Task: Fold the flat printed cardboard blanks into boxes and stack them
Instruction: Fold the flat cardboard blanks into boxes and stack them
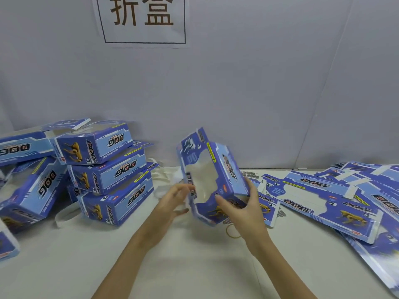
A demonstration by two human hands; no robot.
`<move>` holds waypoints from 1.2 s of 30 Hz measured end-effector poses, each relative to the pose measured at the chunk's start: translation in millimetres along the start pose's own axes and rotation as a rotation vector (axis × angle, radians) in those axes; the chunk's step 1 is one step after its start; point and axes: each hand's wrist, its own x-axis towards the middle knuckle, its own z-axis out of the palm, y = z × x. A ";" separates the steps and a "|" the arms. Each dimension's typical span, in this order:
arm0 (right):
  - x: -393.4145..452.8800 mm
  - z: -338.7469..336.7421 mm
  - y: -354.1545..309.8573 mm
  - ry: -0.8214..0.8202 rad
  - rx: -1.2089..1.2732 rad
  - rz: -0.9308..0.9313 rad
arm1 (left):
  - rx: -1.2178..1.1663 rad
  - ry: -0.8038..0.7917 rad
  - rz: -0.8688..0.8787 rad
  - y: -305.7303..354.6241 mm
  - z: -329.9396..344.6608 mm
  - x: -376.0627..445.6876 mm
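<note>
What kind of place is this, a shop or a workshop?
Probably a packing workstation: a stack of folded boxes on the left, flat blanks on the right, and a wall sign above the white table.
</note>
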 end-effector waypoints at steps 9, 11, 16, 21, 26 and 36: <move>-23.5 16.4 2.0 -0.402 -0.667 -0.691 | -0.370 0.109 -0.138 15.8 27.2 -4.7; -28.7 19.3 -3.7 -0.405 -0.579 -0.653 | -0.427 0.148 -0.206 17.8 23.1 -5.8; -27.2 14.5 -6.2 -0.212 -0.688 -0.605 | -0.614 0.101 -0.231 17.1 13.0 -5.5; -28.3 19.7 0.7 -0.114 -0.632 -0.470 | -0.706 0.192 -0.172 8.5 10.4 1.5; -26.7 21.1 -6.3 -0.079 -0.407 -0.285 | -0.740 0.288 -0.146 2.6 7.8 3.2; -19.2 19.6 -3.4 -0.200 0.036 -0.018 | -0.657 0.230 -0.195 2.4 15.3 5.3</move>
